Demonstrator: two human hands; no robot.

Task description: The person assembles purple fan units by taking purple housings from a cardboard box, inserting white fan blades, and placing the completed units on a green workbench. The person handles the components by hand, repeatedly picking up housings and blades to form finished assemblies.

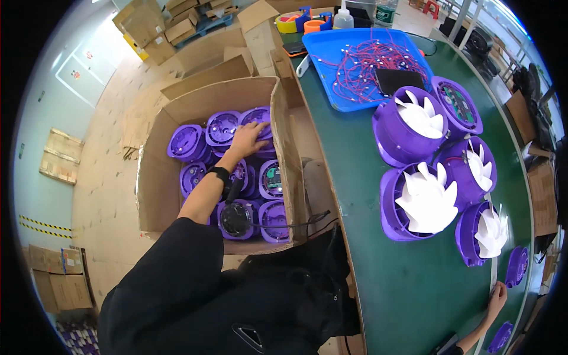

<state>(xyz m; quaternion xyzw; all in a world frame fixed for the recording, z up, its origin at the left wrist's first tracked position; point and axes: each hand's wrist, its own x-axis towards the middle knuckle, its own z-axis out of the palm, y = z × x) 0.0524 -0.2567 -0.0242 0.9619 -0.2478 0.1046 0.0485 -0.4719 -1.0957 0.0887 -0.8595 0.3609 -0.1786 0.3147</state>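
Observation:
My left hand (247, 141), a black band on its wrist, reaches down into an open cardboard box (155, 148) on my left. Its thumb and fingers are bent over the near edge of a purple round fan housing (259, 115) at the box's far right corner. Several like housings fill the box; one shows a green circuit board (273, 179). A dark round part with a cable (236, 219) lies below my wrist. At the table's lower right, my right hand (498, 296) touches a pale strip (494, 272); its fingers are too small and foreshortened to read.
On the green table (390, 284) stand several purple housings with white fan blades (429, 201). A blue tray (322, 65) holds tangled red wires and a dark flat device. Tape rolls (316, 25) and a bottle (343, 16) stand behind it. Cardboard boxes (139, 23) lie farther back.

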